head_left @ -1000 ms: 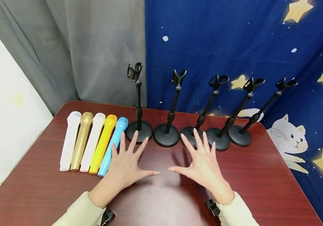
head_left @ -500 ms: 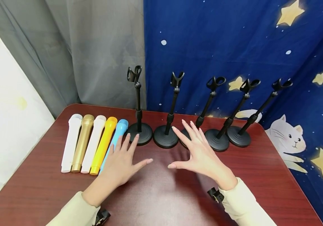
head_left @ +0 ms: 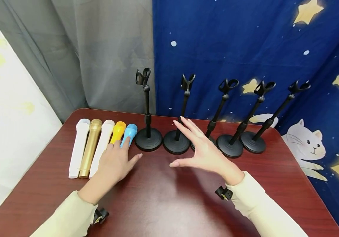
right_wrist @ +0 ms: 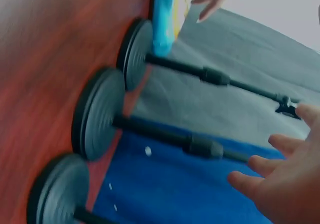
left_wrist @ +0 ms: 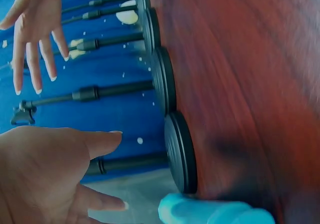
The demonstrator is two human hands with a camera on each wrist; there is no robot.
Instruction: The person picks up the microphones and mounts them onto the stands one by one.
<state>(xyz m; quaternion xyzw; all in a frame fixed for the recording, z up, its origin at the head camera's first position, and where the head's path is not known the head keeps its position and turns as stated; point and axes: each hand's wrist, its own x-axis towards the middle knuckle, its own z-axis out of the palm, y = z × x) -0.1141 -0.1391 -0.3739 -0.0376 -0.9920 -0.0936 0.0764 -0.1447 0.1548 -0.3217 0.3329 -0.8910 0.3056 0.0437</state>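
Microphones lie side by side at the left of the table: a white one, a gold one, another white one, a yellow one and a blue one. My left hand hovers over the yellow and blue ones, hiding their lower parts, its thumb held out to the side. In the left wrist view a gap shows between that hand and the blue microphone. My right hand, fingers extended and holding nothing, is raised in front of the black microphone stands.
Several stands with round bases and empty clips line the back of the reddish-brown table, the rightmost stand near its far right corner. Behind hang a grey curtain and a blue star-patterned curtain.
My left hand has moved left, from beside the blue microphone to over the blue and yellow ones. My right hand has shifted slightly left and up. The microphones and stands stay in place.
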